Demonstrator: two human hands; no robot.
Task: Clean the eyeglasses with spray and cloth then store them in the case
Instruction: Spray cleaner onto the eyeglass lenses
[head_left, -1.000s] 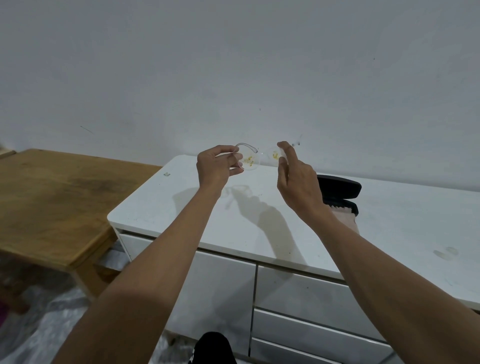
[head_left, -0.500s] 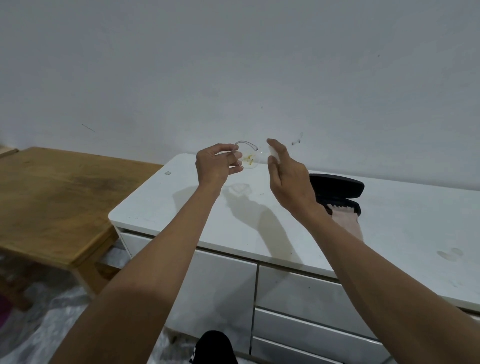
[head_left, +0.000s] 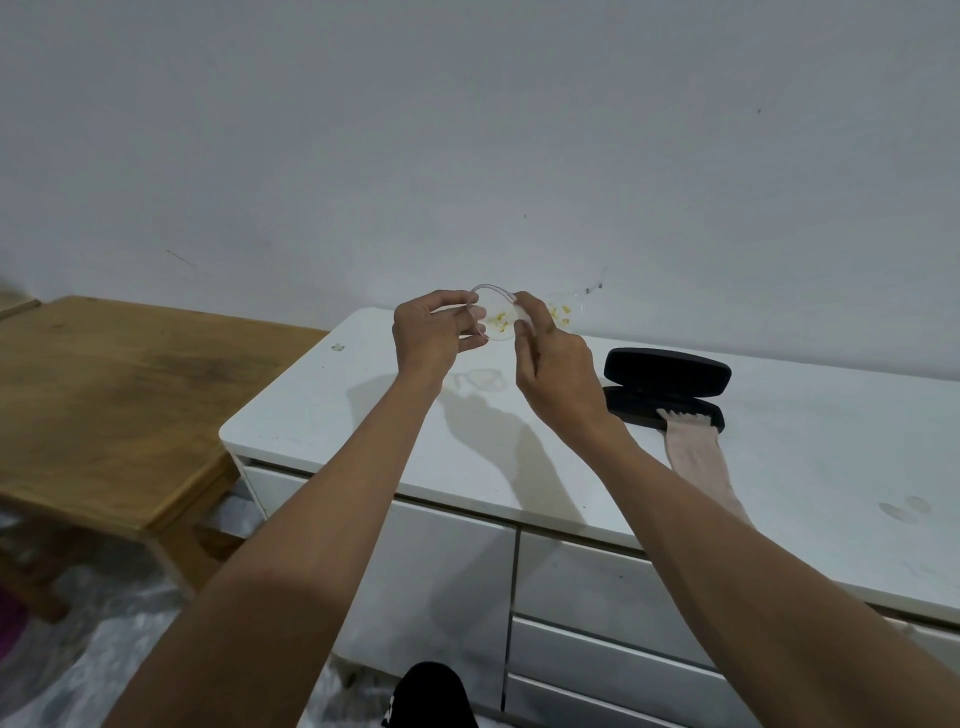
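Two hands: your left hand (head_left: 426, 338) pinched the eyeglasses (head_left: 501, 317); your right hand (head_left: 556, 371) had returned, gripping them.
Lenses: yellow specks remained, cleaning unstarted.

A plain pale wall (head_left: 467, 130) rises behind a white table (head_left: 831, 441) with drawer fronts (head_left: 597, 587); a worn wooden side table (head_left: 104, 405) stands at its left edge.

text: none readable
case (head_left: 667, 371): plain black — no brand visible
eyeglasses (head_left: 501, 322): yellow smudges only — no lettering
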